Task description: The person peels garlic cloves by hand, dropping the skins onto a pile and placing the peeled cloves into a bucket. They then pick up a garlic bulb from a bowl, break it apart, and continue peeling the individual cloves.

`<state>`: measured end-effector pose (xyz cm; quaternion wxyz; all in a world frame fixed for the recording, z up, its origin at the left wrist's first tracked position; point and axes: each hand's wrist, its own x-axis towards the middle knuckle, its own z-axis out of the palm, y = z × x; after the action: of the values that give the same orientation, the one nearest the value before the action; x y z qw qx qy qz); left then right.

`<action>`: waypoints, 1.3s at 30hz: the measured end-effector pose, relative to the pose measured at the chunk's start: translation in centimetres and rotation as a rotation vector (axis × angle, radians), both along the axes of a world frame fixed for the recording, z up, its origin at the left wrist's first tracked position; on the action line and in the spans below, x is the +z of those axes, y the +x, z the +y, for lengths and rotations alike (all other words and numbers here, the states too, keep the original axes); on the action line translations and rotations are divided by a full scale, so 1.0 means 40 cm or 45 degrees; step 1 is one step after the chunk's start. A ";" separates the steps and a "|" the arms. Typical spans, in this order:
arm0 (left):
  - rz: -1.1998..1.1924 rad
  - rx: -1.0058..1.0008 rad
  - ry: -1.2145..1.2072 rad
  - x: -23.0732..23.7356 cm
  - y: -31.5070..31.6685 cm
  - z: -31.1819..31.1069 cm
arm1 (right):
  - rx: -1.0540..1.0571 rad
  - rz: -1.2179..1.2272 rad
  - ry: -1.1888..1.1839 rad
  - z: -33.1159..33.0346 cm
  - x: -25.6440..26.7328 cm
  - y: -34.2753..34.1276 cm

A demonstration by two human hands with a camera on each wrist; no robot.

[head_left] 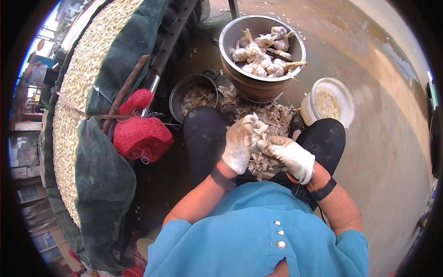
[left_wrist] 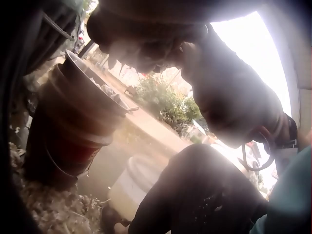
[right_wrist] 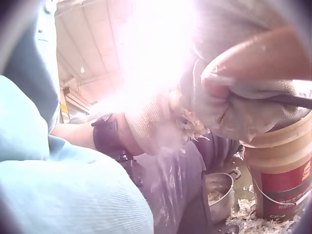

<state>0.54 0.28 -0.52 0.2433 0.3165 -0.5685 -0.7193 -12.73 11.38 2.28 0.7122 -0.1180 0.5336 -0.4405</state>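
Note:
Both hands wear soiled white knit gloves and meet over the lap. My left hand (head_left: pixel 238 144) pinches a garlic bulb (head_left: pixel 259 129) with its loose papery skin. Close against that bulb is my right hand (head_left: pixel 291 157), its fingers curled. An orange loop (head_left: pixel 292 178) sticks out at the heel of the right glove, and a thin dark shaft (right_wrist: pixel 290 100) lies below its bare thumb (right_wrist: pixel 253 56) in the right wrist view. The shaft's far end is hidden. In the left wrist view the right hand (left_wrist: pixel 229 97) is a dark shape.
A metal basin (head_left: pixel 224 51) of garlic bulbs tops a brown bucket (right_wrist: pixel 278 165) ahead. Left of it is a metal pot (head_left: pixel 174 104) with skins; right, a white tub (head_left: pixel 349 104) with peeled cloves. Skins (head_left: pixel 272 115) litter the ground. A green sack (head_left: pixel 104 184) of cloves stands left.

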 end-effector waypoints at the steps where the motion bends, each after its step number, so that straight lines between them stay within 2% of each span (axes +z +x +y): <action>1: 0.029 0.016 0.015 -0.003 -0.002 0.003 | -0.049 -0.089 -0.031 0.000 0.003 0.004; 5: 0.059 0.020 0.068 -0.013 -0.004 0.005 | -0.167 -0.124 0.010 -0.006 0.041 0.014; 8: 0.056 0.035 -0.103 -0.022 -0.012 0.004 | -0.078 0.038 -0.064 0.002 -0.002 0.008; 12: 0.011 0.178 0.191 -0.079 -0.020 0.016 | -0.058 0.311 -0.090 0.001 -0.062 0.022; 13: 0.048 0.221 0.311 -0.076 -0.024 0.018 | -0.039 0.438 -0.097 -0.002 -0.065 0.024; 14: 0.048 0.221 0.310 -0.073 -0.027 0.019 | -0.040 0.438 -0.097 -0.003 -0.062 0.031; 16: 0.141 0.244 0.490 -0.065 -0.030 0.020 | -0.091 0.700 -0.229 -0.008 -0.044 0.050; 17: 0.141 0.244 0.489 -0.073 -0.027 0.018 | -0.091 0.700 -0.230 -0.011 -0.026 0.050; 19: 0.246 0.147 0.668 -0.086 -0.018 0.009 | 0.274 1.022 -0.140 -0.015 0.015 0.041; 20: 0.244 0.147 0.670 -0.083 -0.014 0.010 | 0.341 1.150 -0.173 -0.016 0.021 0.036; 21: 0.206 0.169 0.780 -0.076 -0.011 0.010 | 0.340 1.148 -0.172 -0.012 0.015 0.034; 23: 0.169 0.189 0.889 -0.050 -0.011 0.005 | 0.608 1.406 -0.251 -0.003 -0.002 0.031; 25: 0.119 0.267 0.807 -0.034 -0.012 -0.008 | 0.686 1.404 -0.186 0.005 -0.002 0.037; 27: 0.101 0.223 0.705 -0.030 -0.009 -0.014 | 0.770 1.404 -0.126 0.007 -0.002 0.033; 31: 0.141 0.280 0.711 -0.013 -0.006 -0.020 | 0.552 1.250 -0.091 0.013 -0.007 0.016; 33: 0.031 0.225 0.531 -0.012 0.000 -0.015 | 0.371 1.110 -0.063 0.005 -0.001 0.009; 34: 0.029 0.225 0.534 -0.014 0.002 -0.014 | 0.343 0.981 0.011 -0.009 0.024 0.009; 35: -0.010 0.188 0.526 -0.015 0.003 -0.013 | 0.344 0.981 0.013 -0.010 0.023 0.012; 37: -0.049 0.154 0.517 -0.018 0.002 -0.013 | 0.181 0.892 -0.137 -0.013 0.017 0.017; 39: 0.014 0.161 0.336 -0.024 -0.003 -0.006 | 0.143 0.852 -0.196 0.005 -0.047 0.018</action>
<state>0.40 0.02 -1.46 0.2475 0.3772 -0.4466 -0.7727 -12.00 11.58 0.39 0.5098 -0.3384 0.6956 -0.3764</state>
